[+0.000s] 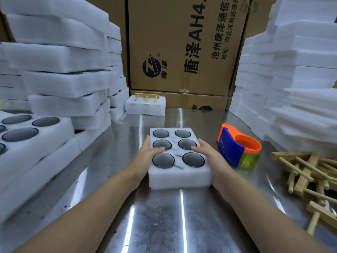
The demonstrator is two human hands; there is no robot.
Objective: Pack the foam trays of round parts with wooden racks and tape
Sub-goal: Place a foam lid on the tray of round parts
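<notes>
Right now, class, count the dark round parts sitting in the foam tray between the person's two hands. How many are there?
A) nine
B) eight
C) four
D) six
D: the foam tray, flanked by the left hand and the right hand, holds six round parts, set in two columns of three.

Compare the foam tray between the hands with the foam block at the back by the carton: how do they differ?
The near tray shows six round parts in open pockets; the back block carries a wooden rack on top, with no parts visible. The left hand and right hand press the near tray's sides; the back block is untouched. Both are white foam on the steel table.
</notes>
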